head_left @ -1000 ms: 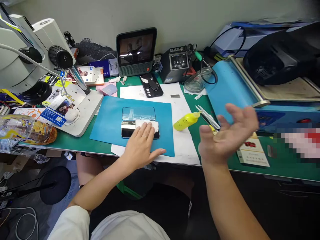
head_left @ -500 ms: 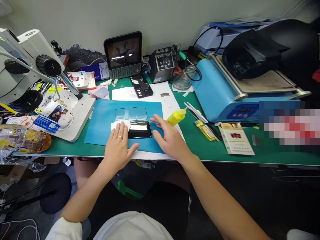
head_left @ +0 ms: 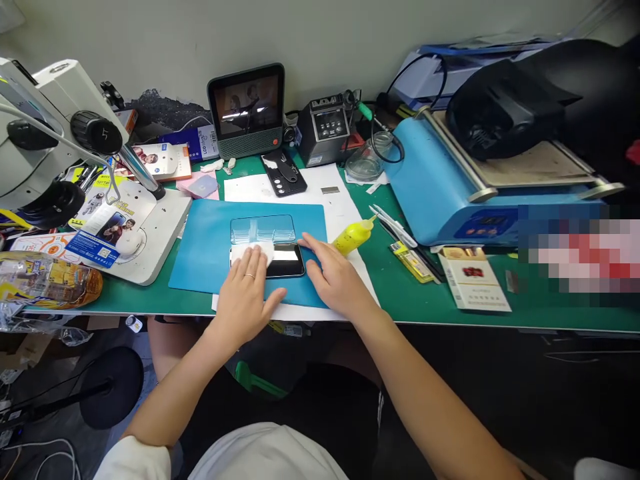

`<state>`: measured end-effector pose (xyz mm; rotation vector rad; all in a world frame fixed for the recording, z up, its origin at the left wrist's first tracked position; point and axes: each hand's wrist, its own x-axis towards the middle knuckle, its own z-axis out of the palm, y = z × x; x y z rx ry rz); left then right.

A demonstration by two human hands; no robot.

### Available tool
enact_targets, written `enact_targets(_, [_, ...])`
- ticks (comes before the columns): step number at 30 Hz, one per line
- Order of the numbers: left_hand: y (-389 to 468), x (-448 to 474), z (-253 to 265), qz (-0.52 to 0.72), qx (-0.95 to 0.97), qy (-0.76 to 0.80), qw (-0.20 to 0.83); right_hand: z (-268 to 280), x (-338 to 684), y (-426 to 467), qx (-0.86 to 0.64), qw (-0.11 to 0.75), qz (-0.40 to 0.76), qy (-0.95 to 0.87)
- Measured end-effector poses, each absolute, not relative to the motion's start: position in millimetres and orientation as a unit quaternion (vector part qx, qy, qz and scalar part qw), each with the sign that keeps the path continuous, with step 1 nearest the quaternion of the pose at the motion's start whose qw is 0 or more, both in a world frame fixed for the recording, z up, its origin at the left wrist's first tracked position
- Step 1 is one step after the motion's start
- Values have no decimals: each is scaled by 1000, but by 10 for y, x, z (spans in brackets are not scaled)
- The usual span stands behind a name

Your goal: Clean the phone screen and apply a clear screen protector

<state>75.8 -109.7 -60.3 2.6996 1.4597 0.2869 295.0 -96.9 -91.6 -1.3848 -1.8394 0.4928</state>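
Observation:
A dark smartphone (head_left: 287, 268) lies screen up on a blue mat (head_left: 200, 227). My left hand (head_left: 246, 293) is laid flat, fingers stretched out, pressing a white wipe (head_left: 265, 249) onto the phone's left and middle part. At the phone's right end my right hand (head_left: 337, 277) is open, thumb and fingers apart, its fingertips by the corner; whether they touch it I cannot tell. Just beyond the phone is a clear screen protector (head_left: 277, 227) with a strip on it. A yellow squeeze bottle (head_left: 353, 237) lies behind my right hand.
A microscope stand (head_left: 155, 247) occupies the left, beside a snack bag (head_left: 50, 277). Behind the mat are a black phone case (head_left: 283, 175), a screen device (head_left: 247, 113) and a soldering station (head_left: 324, 130). Rightward are tweezers (head_left: 395, 223), a cigarette box (head_left: 473, 280) and a blue machine (head_left: 425, 180).
My left hand has slid right along the phone with the wipe, baring its left edge. My right hand has shifted slightly down and left, closer to the phone's corner.

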Motion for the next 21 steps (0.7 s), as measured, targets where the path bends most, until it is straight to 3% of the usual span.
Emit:
enact_targets(8, [-883, 1213, -585, 55, 906, 413, 71, -991, 2986, -978, -554, 407, 194, -700])
enact_targets(15, [-1224, 854, -576, 64, 915, 394, 66, -946, 2978, -998, -547, 399, 208, -706])
enact_targets(21, [-940, 1039, -573, 59, 899, 431, 52, -945, 2976, -990, -553, 395, 209, -703])
